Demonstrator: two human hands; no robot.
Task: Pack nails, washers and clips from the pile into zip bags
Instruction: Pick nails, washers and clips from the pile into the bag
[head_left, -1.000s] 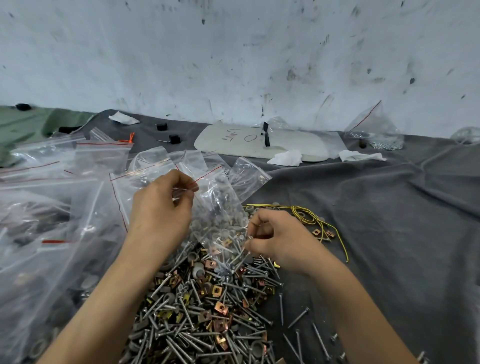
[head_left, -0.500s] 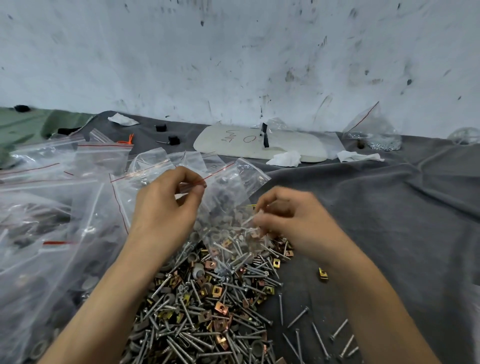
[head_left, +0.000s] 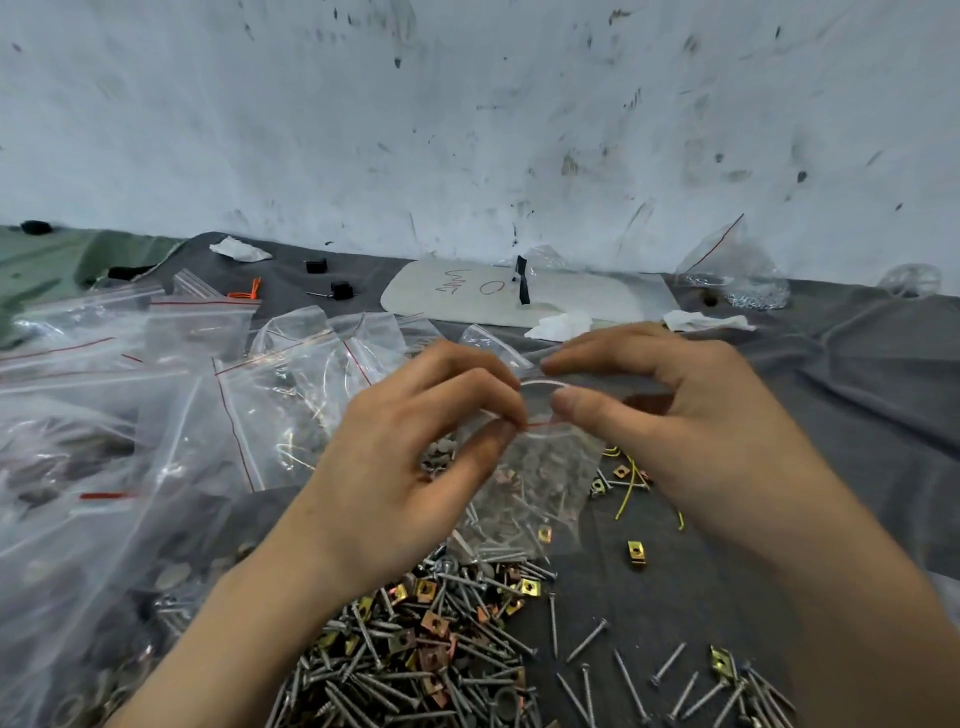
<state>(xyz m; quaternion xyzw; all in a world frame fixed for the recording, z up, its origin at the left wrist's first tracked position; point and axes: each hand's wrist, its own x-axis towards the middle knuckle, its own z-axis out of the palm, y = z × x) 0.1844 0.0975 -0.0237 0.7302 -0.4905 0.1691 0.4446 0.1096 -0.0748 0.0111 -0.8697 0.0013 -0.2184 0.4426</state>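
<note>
Both left hand (head_left: 410, 467) and right hand (head_left: 706, 431) pinch the zip bag (head_left: 535, 483), seemingly at its mouth, hanging below the fingers (head_left: 576, 408)

Light: we see soft, even brightness; only faint shadows beside the nail pile (head_left: 415, 660).
Glare: white sheen on the zip bags (head_left: 104, 415) left of the pile.
Distortion: we find the wall (head_left: 467, 130) base bowed beyond the pile.

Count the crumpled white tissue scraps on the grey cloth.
3 crumpled white tissue scraps: one far left, near the green cloth; one in front of the flat white board; one further right. Others may hide under the clear zip bags.
</note>
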